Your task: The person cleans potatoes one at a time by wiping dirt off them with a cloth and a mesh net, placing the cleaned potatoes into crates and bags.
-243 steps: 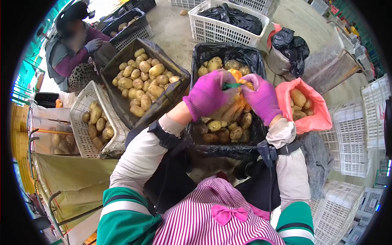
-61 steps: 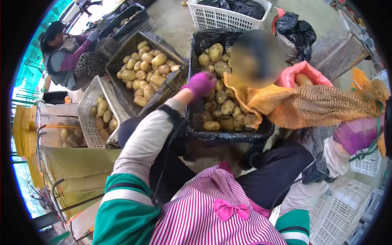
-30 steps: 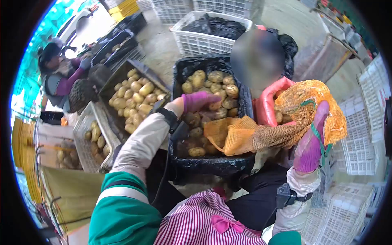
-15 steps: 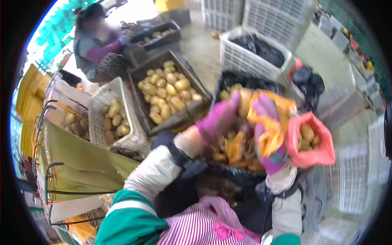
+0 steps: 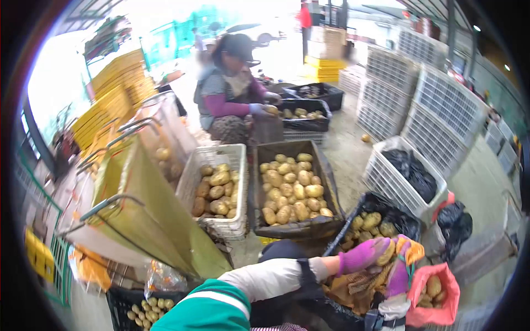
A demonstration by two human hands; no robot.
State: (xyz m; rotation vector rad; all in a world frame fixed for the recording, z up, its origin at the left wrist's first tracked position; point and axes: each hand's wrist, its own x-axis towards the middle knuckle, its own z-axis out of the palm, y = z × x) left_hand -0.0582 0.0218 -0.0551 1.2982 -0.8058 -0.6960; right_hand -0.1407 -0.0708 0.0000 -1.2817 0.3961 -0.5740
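My left hand [image 5: 361, 256], in a purple glove, reaches across to the right with its fingers closed around a potato [image 5: 388, 254]. Beside it, my right hand [image 5: 396, 280], also gloved in purple, is closed on an orange mesh bag [image 5: 411, 251]. Both hands are above a black-lined crate [image 5: 408, 222] of potatoes [image 5: 371, 222], where brown and orange netting [image 5: 356, 286] lies near me. A pink sack [image 5: 452, 289] with potatoes inside stands open just right of my right hand.
Ahead are a dark-lined crate [image 5: 332, 226] and a white crate [image 5: 241, 190], both holding potatoes. A co-worker [image 5: 226, 91] sits beyond them. Yellow-green sheeting on a metal frame [image 5: 149, 204] stands left. Stacked white crates [image 5: 441, 116] rise at the back right.
My view has swung left and up, so the hands and crate appear lower and further right. Both hands stay close together, with the orange mesh bag still at my right hand.
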